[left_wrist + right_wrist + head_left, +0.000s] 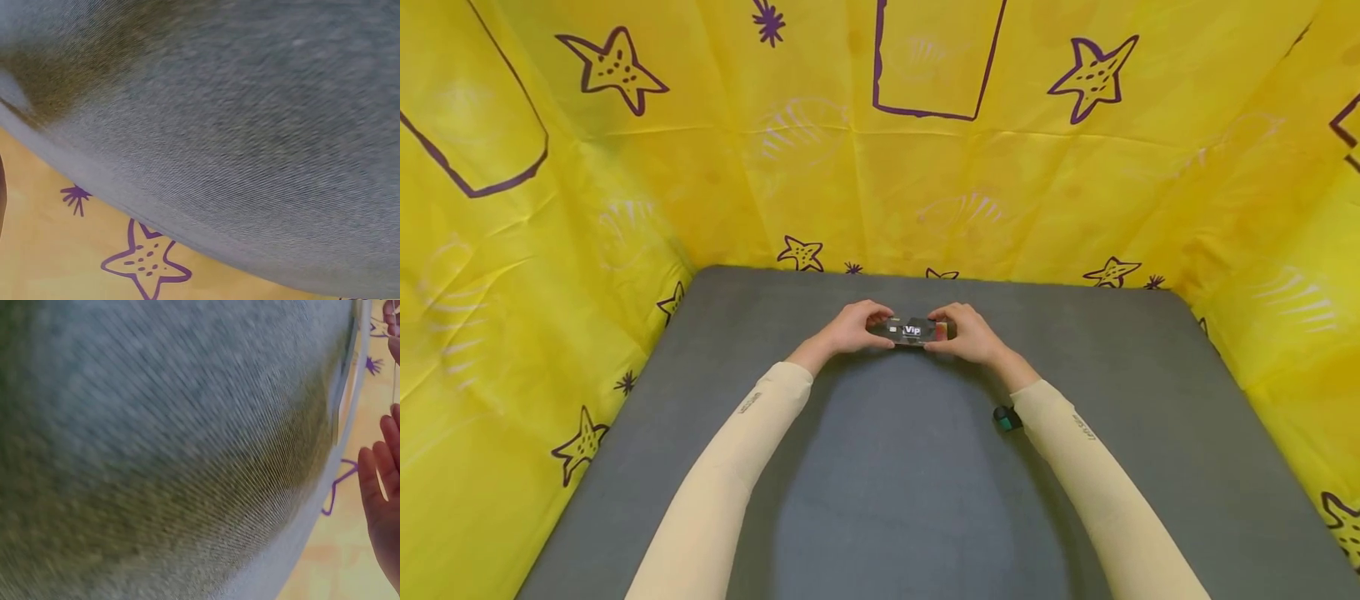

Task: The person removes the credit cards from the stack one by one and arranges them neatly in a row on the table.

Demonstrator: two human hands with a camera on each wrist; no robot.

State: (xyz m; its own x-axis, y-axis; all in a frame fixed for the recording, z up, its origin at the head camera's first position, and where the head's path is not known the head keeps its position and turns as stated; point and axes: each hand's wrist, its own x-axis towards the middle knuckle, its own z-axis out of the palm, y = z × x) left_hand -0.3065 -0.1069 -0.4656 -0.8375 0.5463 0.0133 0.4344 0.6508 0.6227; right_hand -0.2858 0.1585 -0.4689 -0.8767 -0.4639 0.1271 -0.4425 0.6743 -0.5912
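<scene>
A black card [912, 331] with "Vip" in white and a small chip is held up level over the far part of the grey table. My left hand [852, 326] pinches its left end between thumb and fingers. At the other end, thumb and fingers of my right hand [967, 332] grip it, beside a red and orange patch [941, 331]. In the right wrist view, a hand [382, 500] shows at the right edge, with the card's thin edge above it. The left wrist view shows mostly tabletop.
A grey table [910, 492] extends beneath both arms. Yellow cloth [917, 192] with purple starfish drawings encloses it at the back and both sides. Cream sleeves [715, 483] cover the forearms, and a small black and green device [1007, 418] sits by the right sleeve's cuff.
</scene>
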